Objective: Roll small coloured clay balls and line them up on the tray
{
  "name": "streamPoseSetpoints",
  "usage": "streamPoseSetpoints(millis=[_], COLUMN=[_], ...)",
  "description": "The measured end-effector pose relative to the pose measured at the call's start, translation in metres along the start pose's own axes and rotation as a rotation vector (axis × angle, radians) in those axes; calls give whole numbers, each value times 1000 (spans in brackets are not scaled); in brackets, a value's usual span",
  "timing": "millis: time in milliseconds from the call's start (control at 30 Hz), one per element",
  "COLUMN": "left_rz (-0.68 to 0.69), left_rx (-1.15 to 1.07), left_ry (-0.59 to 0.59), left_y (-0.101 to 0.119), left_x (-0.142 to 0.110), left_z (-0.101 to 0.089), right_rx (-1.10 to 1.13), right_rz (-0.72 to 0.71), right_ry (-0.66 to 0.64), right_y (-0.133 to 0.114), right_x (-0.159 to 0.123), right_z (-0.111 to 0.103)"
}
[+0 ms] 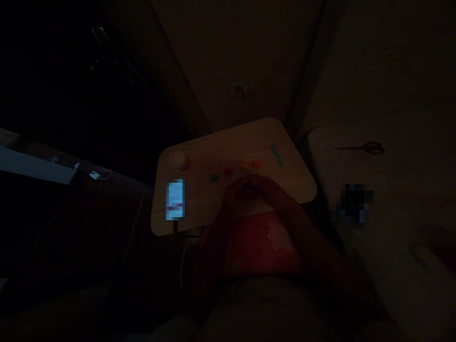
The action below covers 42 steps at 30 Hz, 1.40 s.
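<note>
In dim light, my left hand [235, 191] and my right hand [270, 189] meet over the front part of a small wooden table [199, 190]. Their fingers are curled in and touch at the tips. Whatever lies between them is too dark to make out. Just beyond the fingers sit small coloured lumps: a green one [214, 178], a red one [228, 171], an orange piece [245, 166] and a pinkish one [257, 164]. A flat teal strip [277, 156] lies farther right on the tabletop.
At the table's left stand a pale round container [177, 159] and a lit phone [175, 199] with a cable. Scissors [366, 148] and a blurred dark object [354, 204] lie on the pale surface to the right. A wall socket [241, 88] holds a plug behind the table.
</note>
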<state>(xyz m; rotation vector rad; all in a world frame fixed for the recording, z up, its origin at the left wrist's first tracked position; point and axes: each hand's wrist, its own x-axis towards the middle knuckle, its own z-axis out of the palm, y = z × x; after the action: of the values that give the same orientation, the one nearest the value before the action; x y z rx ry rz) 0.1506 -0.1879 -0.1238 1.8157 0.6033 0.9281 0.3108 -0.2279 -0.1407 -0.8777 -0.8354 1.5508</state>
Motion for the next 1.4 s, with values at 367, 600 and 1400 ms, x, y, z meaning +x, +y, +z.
streamPoseSetpoints(millis=[367, 600, 1400], left_rz=[84, 129, -136], left_rx=[46, 26, -110], left_ry=[-23, -122, 139], left_y=[1, 0, -4], left_x=[3, 5, 5], left_z=[1, -3, -2], right_rx=[21, 40, -317], right_rz=[-61, -50, -238], right_ry=[40, 86, 190], right_y=[5, 3, 5], right_x=[-1, -1, 2], right_z=[0, -1, 8])
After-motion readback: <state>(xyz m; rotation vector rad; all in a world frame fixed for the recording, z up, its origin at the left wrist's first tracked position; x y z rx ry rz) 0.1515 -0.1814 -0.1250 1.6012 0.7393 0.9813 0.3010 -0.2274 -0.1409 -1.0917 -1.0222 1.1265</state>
